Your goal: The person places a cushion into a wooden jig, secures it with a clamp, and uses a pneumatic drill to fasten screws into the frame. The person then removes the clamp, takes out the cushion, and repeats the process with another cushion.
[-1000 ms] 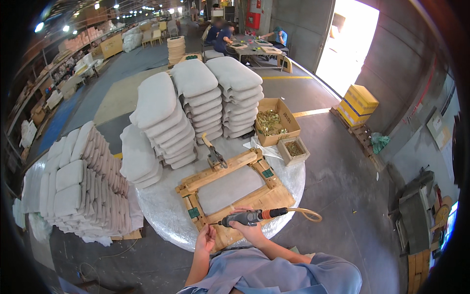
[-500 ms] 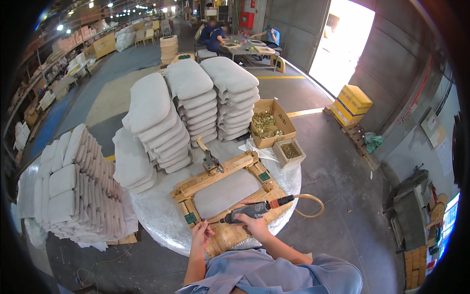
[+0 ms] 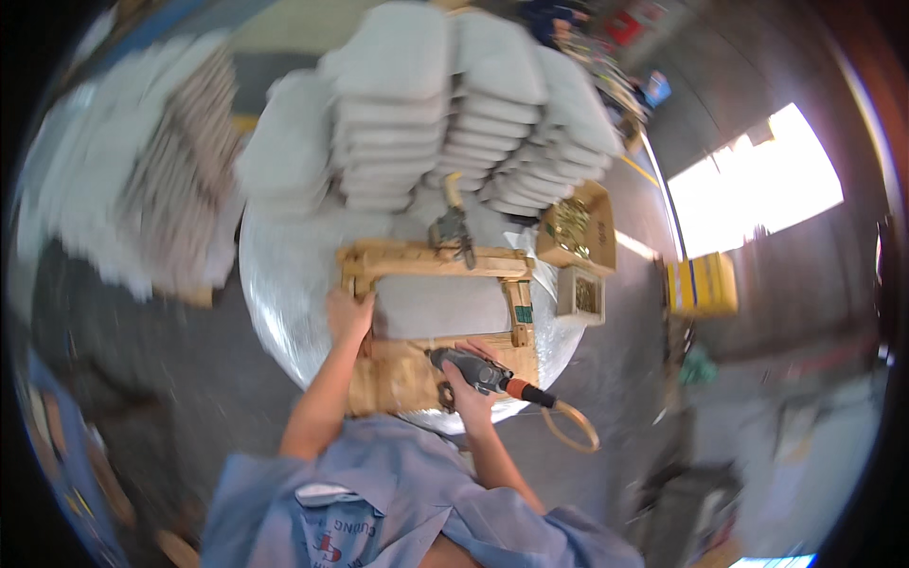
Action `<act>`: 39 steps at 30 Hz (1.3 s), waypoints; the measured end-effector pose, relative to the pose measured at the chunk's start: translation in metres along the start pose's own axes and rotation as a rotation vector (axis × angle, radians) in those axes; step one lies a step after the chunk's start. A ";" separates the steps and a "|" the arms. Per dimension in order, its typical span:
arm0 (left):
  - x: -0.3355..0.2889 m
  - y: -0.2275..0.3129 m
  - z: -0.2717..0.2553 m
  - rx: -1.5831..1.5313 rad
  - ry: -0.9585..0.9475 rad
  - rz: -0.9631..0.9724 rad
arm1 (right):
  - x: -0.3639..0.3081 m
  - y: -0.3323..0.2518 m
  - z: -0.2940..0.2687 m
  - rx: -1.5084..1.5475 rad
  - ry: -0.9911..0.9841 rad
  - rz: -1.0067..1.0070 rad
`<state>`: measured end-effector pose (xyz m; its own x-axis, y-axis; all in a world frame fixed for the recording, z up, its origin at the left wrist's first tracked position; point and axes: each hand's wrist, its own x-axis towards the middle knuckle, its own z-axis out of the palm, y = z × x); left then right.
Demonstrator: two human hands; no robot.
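Note:
A wooden frame (image 3: 436, 258) lies on the wrapped round table, with a light grey padded panel (image 3: 440, 305) inside it. My left hand (image 3: 350, 317) is on the frame's left bar, its fingers curled round the wood, slightly blurred. My right hand (image 3: 464, 386) is closed round a dark grey powered screwdriver (image 3: 478, 369) with an orange collar and a tan hose (image 3: 576, 424). The driver's thin bit points left, above the frame's near board (image 3: 388, 374). A toggle clamp (image 3: 453, 227) with a yellow handle stands on the frame's far bar.
Tall stacks of grey cushions (image 3: 393, 114) stand behind the frame. More cushions (image 3: 142, 170) are piled to the left. On the table's right are a cardboard box (image 3: 597, 222) of brass-coloured hardware and a small wooden box (image 3: 579, 295). A yellow box (image 3: 703, 284) stands farther right.
My left hand has gone from beside the driver's bit up to the frame's left bar. My right hand still holds the driver. The whole view has turned and shifted.

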<state>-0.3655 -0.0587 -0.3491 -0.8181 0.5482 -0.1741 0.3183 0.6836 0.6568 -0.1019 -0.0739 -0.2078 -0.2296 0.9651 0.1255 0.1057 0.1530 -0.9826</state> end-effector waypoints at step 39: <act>-0.018 0.016 -0.001 0.070 -0.036 -0.172 | 0.125 0.010 0.135 -0.195 -0.350 -0.047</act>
<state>-0.3461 -0.0582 -0.3347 -0.8461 0.4361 -0.3064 0.2089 0.8002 0.5622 -0.2598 0.0199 -0.2200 -0.5507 0.8307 0.0819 0.2614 0.2648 -0.9282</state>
